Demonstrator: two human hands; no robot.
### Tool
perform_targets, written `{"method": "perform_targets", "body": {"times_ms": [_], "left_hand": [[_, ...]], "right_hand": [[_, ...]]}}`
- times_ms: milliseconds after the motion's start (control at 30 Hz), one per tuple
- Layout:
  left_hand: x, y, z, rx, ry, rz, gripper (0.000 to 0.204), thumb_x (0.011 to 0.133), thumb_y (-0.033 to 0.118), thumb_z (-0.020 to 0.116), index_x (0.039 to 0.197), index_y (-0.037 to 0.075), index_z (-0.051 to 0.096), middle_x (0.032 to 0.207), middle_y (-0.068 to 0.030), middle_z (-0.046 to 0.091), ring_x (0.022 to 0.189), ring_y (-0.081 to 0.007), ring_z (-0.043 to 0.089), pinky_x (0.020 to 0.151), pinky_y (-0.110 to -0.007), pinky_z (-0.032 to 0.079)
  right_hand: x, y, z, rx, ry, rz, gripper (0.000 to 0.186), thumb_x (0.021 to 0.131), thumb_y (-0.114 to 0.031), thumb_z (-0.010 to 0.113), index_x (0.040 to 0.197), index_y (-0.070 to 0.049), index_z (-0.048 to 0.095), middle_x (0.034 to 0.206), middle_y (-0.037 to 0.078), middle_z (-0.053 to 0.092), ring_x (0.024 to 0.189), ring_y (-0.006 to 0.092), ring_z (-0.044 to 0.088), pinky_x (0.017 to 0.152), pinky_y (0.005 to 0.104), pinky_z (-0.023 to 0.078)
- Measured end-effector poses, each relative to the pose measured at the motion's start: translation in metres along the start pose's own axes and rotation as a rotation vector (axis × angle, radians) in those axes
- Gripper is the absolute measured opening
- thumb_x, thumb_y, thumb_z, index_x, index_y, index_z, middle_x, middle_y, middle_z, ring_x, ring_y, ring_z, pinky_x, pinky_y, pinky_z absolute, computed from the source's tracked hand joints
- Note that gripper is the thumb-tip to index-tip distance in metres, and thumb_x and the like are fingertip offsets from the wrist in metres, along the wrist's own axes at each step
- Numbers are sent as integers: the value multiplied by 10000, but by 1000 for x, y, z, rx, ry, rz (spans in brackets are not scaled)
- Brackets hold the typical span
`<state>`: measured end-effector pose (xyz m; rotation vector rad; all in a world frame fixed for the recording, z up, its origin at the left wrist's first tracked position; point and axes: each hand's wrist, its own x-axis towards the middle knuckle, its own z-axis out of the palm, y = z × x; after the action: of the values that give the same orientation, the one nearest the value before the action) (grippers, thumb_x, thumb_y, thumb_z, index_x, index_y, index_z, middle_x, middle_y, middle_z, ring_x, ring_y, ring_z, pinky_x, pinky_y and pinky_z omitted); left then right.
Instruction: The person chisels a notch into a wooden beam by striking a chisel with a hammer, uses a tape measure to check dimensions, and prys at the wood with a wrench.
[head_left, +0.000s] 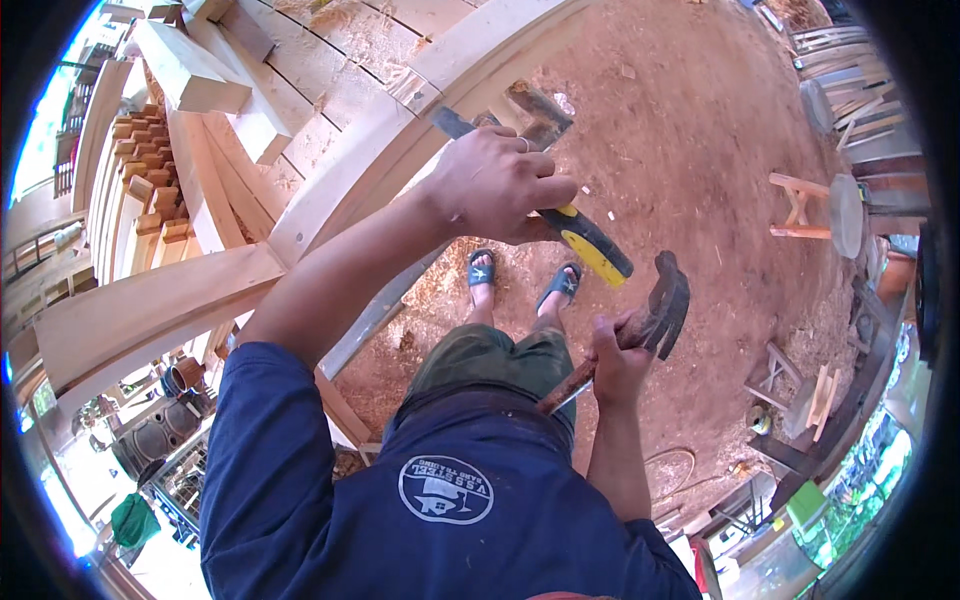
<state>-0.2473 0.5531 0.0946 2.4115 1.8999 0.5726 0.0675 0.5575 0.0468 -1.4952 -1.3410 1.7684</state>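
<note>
My left hand (500, 185) is wrapped round a chisel (597, 247) with a black and yellow handle. Its flat grey blade shows past my knuckles, close to the edge of a pale timber beam (350, 165). Whether the blade touches the wood I cannot tell. In my right hand (620, 365) is a claw hammer (668, 308), gripped just below its dark, worn head. The hammer's shaft slants down toward my waist, and its head is apart from the chisel handle.
A planked wooden surface (340, 80) with shavings lies beyond the beam. Cut timber blocks (195, 75) and stacked notched pieces (150, 180) are at the left. A stool (845, 215) lies at the right on the reddish dirt floor (700, 150). My sandalled feet stand below the beam.
</note>
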Motion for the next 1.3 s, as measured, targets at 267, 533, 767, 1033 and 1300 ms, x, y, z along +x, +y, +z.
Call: {"method": "perform_targets", "body": {"times_ms": [267,533,767,1033,1300], "left_hand": [[-8,-5,7,-13,9,57,331,745,417,806,826,200,570,711,31,564,614,-209,628,565,-382,493],[-2,-9,8,23,10,59,387,747,477,812,831,190,565,682,26,554,621,-214,638,557,-392,496],[-3,-3,3,-6,-42,68,383,765,475,824,870,193,586,691,31,581,637,-216,654,571,-395,504],[-9,-12,-4,-31,21,56,376,744,440,839,848,182,586,693,23,605,648,-237,664,610,-418,513],[12,-4,-41,-35,-224,-101,336,779,451,821,807,159,657,637,-25,649,623,-286,686,569,-437,533]], "right_hand": [[3,-7,16,317,175,-117,238,952,-36,676,1033,-107,464,700,2,506,510,83,497,471,248,456],[-1,32,88,57,200,-352,214,990,-108,652,1077,-100,457,765,-5,518,572,76,489,503,238,432],[9,60,107,228,599,-169,135,994,-99,623,946,-105,497,739,-6,514,574,91,496,503,274,434],[-16,9,74,535,303,-76,164,974,-62,616,1028,-95,464,712,9,509,541,102,484,505,286,449],[-27,-17,75,418,107,4,173,975,-60,605,1031,-103,447,690,-11,465,543,86,456,495,280,438]]}}
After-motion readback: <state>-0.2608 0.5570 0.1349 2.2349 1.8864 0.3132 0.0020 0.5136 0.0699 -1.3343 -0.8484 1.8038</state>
